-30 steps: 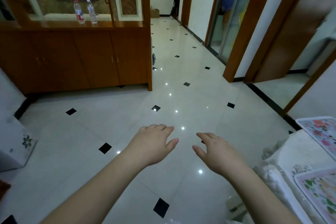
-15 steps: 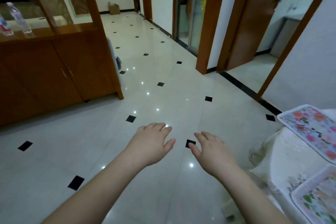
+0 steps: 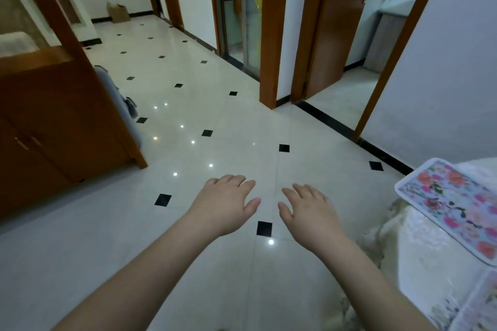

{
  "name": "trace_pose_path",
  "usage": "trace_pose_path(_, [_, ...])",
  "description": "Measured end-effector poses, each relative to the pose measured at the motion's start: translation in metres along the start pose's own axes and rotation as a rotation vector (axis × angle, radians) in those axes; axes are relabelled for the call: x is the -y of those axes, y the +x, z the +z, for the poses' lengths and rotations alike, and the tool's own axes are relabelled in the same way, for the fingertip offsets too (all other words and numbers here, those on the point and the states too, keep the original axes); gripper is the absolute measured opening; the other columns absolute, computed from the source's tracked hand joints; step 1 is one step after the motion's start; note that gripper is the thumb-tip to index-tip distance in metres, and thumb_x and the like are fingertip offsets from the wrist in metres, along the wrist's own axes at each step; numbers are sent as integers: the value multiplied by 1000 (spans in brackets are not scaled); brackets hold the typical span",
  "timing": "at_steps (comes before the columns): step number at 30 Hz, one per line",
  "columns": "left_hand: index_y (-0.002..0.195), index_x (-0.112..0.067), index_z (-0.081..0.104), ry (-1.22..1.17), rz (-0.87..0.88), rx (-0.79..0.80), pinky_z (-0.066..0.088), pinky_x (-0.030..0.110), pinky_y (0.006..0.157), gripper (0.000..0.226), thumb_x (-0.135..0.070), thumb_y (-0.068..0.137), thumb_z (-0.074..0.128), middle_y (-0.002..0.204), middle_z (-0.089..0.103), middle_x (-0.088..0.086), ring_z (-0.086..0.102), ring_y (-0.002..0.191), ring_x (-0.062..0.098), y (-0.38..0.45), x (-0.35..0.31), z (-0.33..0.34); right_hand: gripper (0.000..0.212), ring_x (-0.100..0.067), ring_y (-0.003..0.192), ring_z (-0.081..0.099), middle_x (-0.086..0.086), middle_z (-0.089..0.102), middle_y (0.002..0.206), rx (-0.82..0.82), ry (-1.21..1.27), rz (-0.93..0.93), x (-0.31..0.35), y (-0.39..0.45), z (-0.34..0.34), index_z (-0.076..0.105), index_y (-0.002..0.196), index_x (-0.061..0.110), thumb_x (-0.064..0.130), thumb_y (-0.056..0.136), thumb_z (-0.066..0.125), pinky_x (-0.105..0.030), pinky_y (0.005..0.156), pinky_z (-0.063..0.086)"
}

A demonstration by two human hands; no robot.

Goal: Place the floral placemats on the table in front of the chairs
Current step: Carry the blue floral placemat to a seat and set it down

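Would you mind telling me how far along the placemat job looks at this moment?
Done: one floral placemat lies flat on the white-clothed table, and the edge of a second placemat shows at the lower right. In hand: nothing; the left hand and right hand hang open over the tiled floor. Left: unclear, since no chairs or spare mats are in view.
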State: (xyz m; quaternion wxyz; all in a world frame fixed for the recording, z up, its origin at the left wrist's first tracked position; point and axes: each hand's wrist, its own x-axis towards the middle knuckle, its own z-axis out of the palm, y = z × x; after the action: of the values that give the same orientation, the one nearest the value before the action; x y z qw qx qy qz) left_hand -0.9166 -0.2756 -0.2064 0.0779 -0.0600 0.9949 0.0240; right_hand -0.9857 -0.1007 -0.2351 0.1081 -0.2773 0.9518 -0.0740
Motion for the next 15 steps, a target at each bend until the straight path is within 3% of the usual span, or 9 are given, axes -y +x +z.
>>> trace_pose_path(5, [154,-25,25,2,115,-8,21,37,117,58,-53,102,24,160,26,-2,21,147,17,78,13,-3,54,-22,150,8,-1,16,163,-12,-20,81,-9,57,0,24,154,27,46,104,24,-37,120,5])
trace_pose_path(15, [155,-24,21,38,353,23,16,37,117,59,-51,103,23,163,19,0,18,148,18,218,39,-29,54,-20,149,14,0,15,164,-36,32,300,-26,161,-22,24,154,27,43,103,28,-35,119,11])
